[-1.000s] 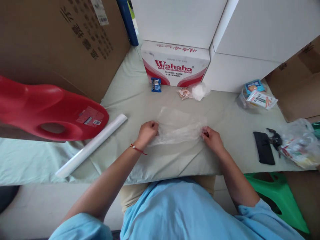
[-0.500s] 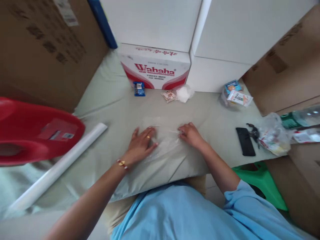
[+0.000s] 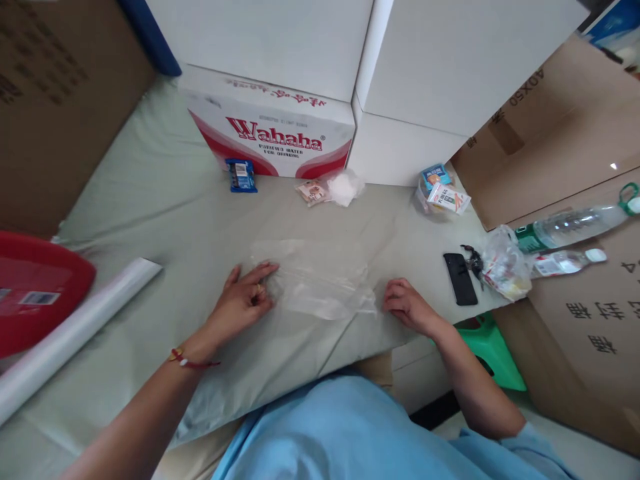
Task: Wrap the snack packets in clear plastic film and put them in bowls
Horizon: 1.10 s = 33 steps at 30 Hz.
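Note:
A clear plastic bag (image 3: pixel 320 283) lies spread and slightly wrinkled on the green-grey cloth in front of me. At the bag's left edge is my left hand (image 3: pixel 243 300), its index finger stretched over the plastic. The thumb and other fingers are bent together against that edge, which looks crumpled there. My right hand (image 3: pixel 410 307) rests just beyond the bag's right edge, fingers curled in, with nothing visible in them. A small gap seems to separate its fingertips from the plastic.
A Wahaha carton (image 3: pixel 280 137) backs the cloth, with a blue snack packet (image 3: pixel 241 176) and a white bundle (image 3: pixel 345 188) before it. A white roll (image 3: pixel 80 327) and red plastic item (image 3: pixel 40 293) lie left; a phone (image 3: pixel 461 279) and bottles (image 3: pixel 575 227) are right.
My hands have moved apart, uncovering more of the plastic bag. The right hand has come off the bag's edge. The view has swung to the right.

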Available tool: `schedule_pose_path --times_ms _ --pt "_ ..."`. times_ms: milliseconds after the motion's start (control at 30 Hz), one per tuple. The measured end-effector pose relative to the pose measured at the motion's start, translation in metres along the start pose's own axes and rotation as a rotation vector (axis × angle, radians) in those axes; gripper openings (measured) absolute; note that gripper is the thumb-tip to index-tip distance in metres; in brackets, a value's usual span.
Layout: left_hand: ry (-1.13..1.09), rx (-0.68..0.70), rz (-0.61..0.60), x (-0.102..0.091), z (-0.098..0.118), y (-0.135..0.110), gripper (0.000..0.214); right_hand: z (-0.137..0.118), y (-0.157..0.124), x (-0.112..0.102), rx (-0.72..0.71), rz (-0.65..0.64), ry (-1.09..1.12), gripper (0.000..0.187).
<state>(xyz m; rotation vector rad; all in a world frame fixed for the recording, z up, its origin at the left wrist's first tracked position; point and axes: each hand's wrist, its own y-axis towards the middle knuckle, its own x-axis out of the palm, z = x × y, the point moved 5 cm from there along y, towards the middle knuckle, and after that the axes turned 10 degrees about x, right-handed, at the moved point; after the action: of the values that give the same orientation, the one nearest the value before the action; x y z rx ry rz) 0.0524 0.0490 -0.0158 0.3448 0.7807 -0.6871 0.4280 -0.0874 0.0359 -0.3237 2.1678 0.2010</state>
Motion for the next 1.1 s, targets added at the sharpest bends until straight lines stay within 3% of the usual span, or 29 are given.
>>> schedule_pose_path --times_ms 100,200,267,333,433,500,567,667,767,833,933,1000,1100 --pt "-0.015 0.002 0.043 0.000 -0.001 -0.002 0.009 0.001 -0.006 -0.024 0.123 0.017 0.042 0.027" --pt "0.001 -0.007 0.041 -0.003 0.006 -0.002 0.049 -0.014 0.018 -0.055 0.228 0.185 0.096 0.024" --pt "0.032 0.001 -0.037 -0.002 0.016 -0.001 0.057 -0.032 0.052 -0.054 0.175 0.173 0.104 0.024" --pt "0.069 0.002 -0.100 -0.002 0.025 0.000 0.060 -0.051 0.092 -0.028 0.034 0.028 0.118 0.025" --pt "0.120 0.003 -0.138 -0.005 0.030 -0.005 0.068 -0.069 0.143 0.036 -0.107 -0.189 0.074 0.039" --pt "0.143 0.016 -0.162 -0.008 0.026 -0.017 0.070 -0.068 0.164 0.073 -0.112 -0.238 0.003 0.050" --pt "0.155 0.027 -0.175 -0.015 0.016 -0.036 0.068 -0.061 0.173 0.094 -0.100 -0.236 -0.039 0.054" --pt "0.174 -0.041 -0.134 -0.033 -0.003 -0.063 0.058 -0.054 0.172 0.095 -0.087 -0.183 -0.019 0.053" --pt "0.201 -0.132 0.051 -0.059 -0.003 -0.071 0.039 -0.067 0.163 0.081 -0.078 -0.095 -0.002 0.048" --pt "0.213 -0.145 0.262 -0.077 0.017 -0.062 0.025 -0.088 0.154 0.078 -0.109 -0.080 -0.017 0.043" --pt "0.188 -0.184 0.507 -0.087 0.060 -0.035 0.019 -0.128 0.138 0.097 -0.215 -0.217 -0.070 0.035" --pt "0.072 -0.161 0.467 -0.076 0.084 -0.008 0.020 -0.147 0.128 0.117 -0.252 -0.309 -0.107 0.033" --pt "-0.067 -0.088 0.246 -0.043 0.100 0.028 0.024 -0.160 0.119 0.137 -0.222 -0.307 -0.136 0.035"
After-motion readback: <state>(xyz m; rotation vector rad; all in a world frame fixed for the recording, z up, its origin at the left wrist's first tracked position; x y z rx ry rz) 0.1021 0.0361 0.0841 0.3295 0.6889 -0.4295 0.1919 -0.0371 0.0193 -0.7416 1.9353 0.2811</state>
